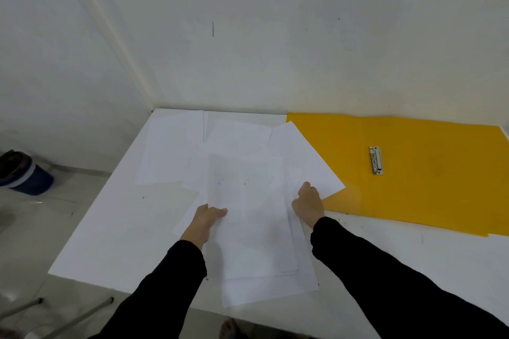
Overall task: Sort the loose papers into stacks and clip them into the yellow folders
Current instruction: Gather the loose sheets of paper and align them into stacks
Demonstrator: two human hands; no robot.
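Note:
Several loose white papers [176,146] lie spread over the white table [110,228]. A stack of sheets [248,215] is held between both hands in front of me. My left hand [206,219] grips the stack's left edge, thumb on top. My right hand [309,202] is closed on the stack's right edge, next to another sheet [303,157] that overlaps the folder. An open yellow folder [413,173] lies flat at the right, with a metal clip [376,160] near its middle.
The table stands in a corner with white walls behind and to the left. A blue bin [27,176] with a dark liner stands on the floor at left. Metal chair legs [82,314] show below the table's front edge.

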